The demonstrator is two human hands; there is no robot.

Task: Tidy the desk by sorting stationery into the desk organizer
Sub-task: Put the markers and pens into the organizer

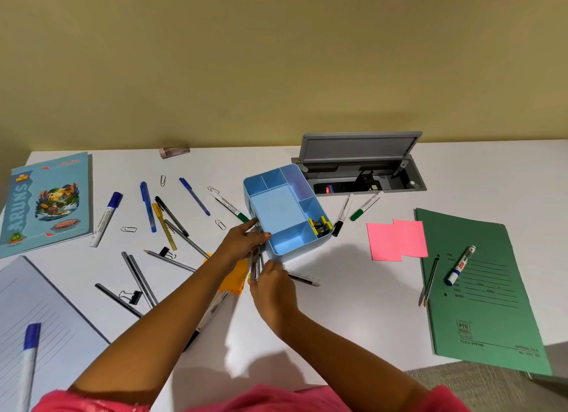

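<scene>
A light blue desk organizer with several compartments stands mid-desk; yellow and black binder clips fill one front compartment. Just at its near left corner, my left hand grips the top of a small bunch of grey pencils. My right hand holds the lower end of the same bunch. A white pen lies under my right hand. Blue pens, a yellow pen, grey pencils, markers, paper clips and black binder clips are scattered to the left.
Orange sticky notes lie under my left forearm. Pink sticky notes and a green folder with a marker and pencil sit right. An open cable box is behind the organizer. Notebooks lie left.
</scene>
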